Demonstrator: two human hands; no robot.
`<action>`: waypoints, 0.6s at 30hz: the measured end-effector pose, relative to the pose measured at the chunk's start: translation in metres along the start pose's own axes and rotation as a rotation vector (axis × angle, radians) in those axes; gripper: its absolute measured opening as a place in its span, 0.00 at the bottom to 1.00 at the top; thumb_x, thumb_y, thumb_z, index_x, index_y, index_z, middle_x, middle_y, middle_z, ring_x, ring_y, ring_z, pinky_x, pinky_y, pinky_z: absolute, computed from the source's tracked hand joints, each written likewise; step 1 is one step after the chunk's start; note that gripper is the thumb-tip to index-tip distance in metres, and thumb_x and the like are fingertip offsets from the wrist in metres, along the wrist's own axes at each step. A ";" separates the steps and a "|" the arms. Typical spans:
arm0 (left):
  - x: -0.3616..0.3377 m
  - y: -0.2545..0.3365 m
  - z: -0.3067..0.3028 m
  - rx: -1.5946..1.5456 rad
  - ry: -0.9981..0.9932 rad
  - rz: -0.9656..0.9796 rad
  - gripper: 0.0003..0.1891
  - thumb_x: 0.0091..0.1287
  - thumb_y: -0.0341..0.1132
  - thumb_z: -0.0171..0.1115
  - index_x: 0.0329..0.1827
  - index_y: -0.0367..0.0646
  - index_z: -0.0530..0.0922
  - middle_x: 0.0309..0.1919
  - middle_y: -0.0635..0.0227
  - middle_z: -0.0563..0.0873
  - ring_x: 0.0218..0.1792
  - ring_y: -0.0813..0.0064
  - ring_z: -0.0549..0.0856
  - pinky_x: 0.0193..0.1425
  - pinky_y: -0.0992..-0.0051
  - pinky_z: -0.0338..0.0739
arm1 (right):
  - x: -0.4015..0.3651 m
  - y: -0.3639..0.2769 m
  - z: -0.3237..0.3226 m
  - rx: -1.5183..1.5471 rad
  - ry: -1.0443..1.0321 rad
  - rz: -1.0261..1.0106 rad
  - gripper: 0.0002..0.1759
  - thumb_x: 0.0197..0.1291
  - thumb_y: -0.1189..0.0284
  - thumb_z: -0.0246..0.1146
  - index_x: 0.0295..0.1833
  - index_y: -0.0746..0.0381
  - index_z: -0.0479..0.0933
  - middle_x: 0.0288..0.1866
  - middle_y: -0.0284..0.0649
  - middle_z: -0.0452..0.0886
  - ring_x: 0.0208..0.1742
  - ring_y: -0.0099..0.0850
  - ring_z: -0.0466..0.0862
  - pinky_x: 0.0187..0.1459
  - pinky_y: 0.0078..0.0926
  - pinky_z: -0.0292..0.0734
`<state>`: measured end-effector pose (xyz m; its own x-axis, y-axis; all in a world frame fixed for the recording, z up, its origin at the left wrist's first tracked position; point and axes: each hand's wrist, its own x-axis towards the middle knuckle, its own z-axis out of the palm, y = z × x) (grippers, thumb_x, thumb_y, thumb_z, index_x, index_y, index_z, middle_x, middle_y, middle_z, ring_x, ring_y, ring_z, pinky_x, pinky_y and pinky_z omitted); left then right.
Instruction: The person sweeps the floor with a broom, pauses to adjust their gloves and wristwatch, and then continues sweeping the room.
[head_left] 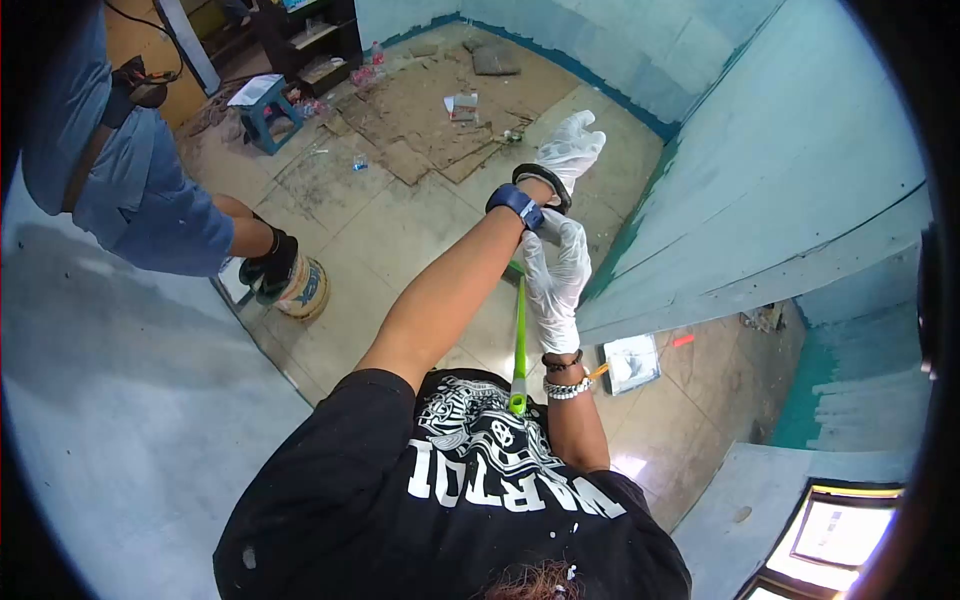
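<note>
My left hand (570, 150), in a white glove, reaches forward with its fingers apart and nothing in it. A blue watch (516, 205) and a black band (545, 187) circle that wrist. Bent in at the underside of the same wrist are the gloved fingers of my right hand (557, 280); whatever they pinch is hidden. A green pole (519, 350) runs between my forearms, its near end against my black shirt (480, 470), and neither hand grips it.
At the left, a person (150, 190) stands with a foot by a bucket (303, 290). Beyond are a blue stool (268, 115) and flattened cardboard (400, 105). A wall panel (770, 180) rises at the right, with a paint tray (632, 362) and a red object (683, 341) below it.
</note>
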<state>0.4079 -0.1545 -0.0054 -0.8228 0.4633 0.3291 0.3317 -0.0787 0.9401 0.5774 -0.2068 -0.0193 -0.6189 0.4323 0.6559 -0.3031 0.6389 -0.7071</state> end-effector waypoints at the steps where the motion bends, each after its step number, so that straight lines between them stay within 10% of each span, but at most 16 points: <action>1: -0.005 -0.002 0.000 0.092 -0.041 -0.027 0.27 0.59 0.41 0.58 0.60 0.35 0.72 0.45 0.49 0.83 0.45 0.58 0.83 0.52 0.68 0.75 | -0.002 -0.003 -0.004 -0.084 0.004 -0.035 0.15 0.53 0.78 0.64 0.48 0.64 0.74 0.43 0.41 0.78 0.41 0.32 0.81 0.44 0.26 0.76; 8: -0.033 -0.018 0.002 0.492 0.003 0.264 0.25 0.61 0.41 0.58 0.62 0.44 0.71 0.45 0.54 0.82 0.47 0.56 0.81 0.52 0.64 0.74 | -0.018 0.007 -0.012 -0.058 -0.091 0.138 0.15 0.53 0.77 0.65 0.47 0.63 0.74 0.37 0.39 0.77 0.32 0.30 0.78 0.37 0.24 0.75; 18: -0.034 -0.054 -0.006 0.353 -0.099 0.073 0.25 0.63 0.39 0.57 0.63 0.41 0.69 0.49 0.53 0.81 0.48 0.60 0.81 0.51 0.66 0.75 | -0.023 0.003 -0.015 -0.047 -0.205 0.206 0.17 0.55 0.74 0.66 0.51 0.62 0.75 0.45 0.43 0.81 0.43 0.33 0.83 0.47 0.26 0.76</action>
<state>0.4156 -0.1712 -0.0667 -0.7484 0.5521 0.3675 0.5407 0.1870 0.8201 0.6016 -0.2058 -0.0330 -0.7991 0.4210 0.4292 -0.1249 0.5821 -0.8034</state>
